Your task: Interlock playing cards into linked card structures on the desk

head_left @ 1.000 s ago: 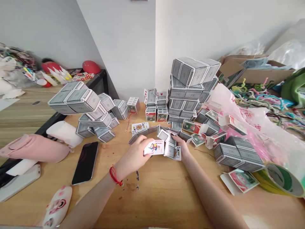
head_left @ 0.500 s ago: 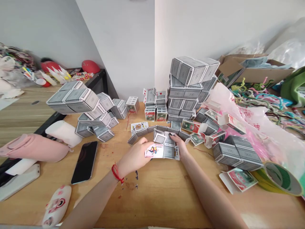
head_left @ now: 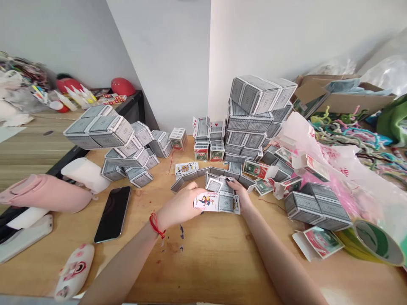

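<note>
My left hand (head_left: 184,204) is closed on the left side of a joker playing card (head_left: 206,201), which shows a coloured figure. My right hand (head_left: 239,195) grips the right side of the same cluster of playing cards (head_left: 226,203), its thumb on top of the grey-backed ones. A king card peeks out beside the right fingers, and one grey-backed card (head_left: 213,185) stands tilted up at the cluster's far side. Just beyond lies a curved strip of folded cards (head_left: 203,172). A loose king card (head_left: 187,168) rests behind its left part.
Grey card-block stacks stand at left (head_left: 127,144) and right (head_left: 248,123). Two card boxes full of cards (head_left: 201,152) stand between them. Opened card boxes (head_left: 321,241) and a yellow tape roll (head_left: 372,241) lie right. Left are a phone (head_left: 113,214) and a pink bottle (head_left: 47,192).
The camera view has shifted slightly. Both hands keep their grip on the cards, and the joker card looks marginally flatter toward me.
</note>
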A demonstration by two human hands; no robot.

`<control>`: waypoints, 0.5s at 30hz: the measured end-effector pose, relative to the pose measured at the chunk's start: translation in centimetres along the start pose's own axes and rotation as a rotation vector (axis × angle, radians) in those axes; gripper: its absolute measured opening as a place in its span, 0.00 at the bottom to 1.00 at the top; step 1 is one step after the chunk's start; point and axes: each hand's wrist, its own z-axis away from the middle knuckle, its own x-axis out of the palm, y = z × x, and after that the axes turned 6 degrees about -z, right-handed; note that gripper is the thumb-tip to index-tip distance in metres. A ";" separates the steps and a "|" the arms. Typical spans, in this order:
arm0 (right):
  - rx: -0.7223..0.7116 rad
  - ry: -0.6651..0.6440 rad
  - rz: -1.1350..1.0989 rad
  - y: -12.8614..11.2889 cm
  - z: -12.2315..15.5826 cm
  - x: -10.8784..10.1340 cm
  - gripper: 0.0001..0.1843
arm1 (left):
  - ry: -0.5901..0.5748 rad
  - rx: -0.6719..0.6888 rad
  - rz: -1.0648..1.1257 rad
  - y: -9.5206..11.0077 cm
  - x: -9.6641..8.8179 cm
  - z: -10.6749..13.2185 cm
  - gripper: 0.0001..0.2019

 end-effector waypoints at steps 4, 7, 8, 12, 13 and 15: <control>-0.033 0.000 0.029 0.0 0.2 0.2 0.11 | -0.003 0.011 -0.005 0.0 0.0 0.0 0.17; -0.067 0.012 0.046 0.1 0.4 0.3 0.10 | -0.011 0.010 -0.008 -0.1 0.0 0.0 0.15; -0.075 0.019 0.051 0.1 0.4 0.3 0.10 | -0.015 0.010 -0.007 -0.2 0.0 0.0 0.14; -0.078 0.022 0.074 0.1 0.3 0.2 0.10 | -0.021 0.024 -0.009 -0.3 0.0 -0.3 0.13; -0.070 0.018 0.079 0.1 0.3 0.2 0.10 | -0.022 0.031 -0.007 -0.3 -0.1 -0.4 0.13; -0.057 0.010 0.082 0.1 0.2 0.2 0.10 | -0.023 0.043 0.005 -0.3 -0.2 -0.5 0.13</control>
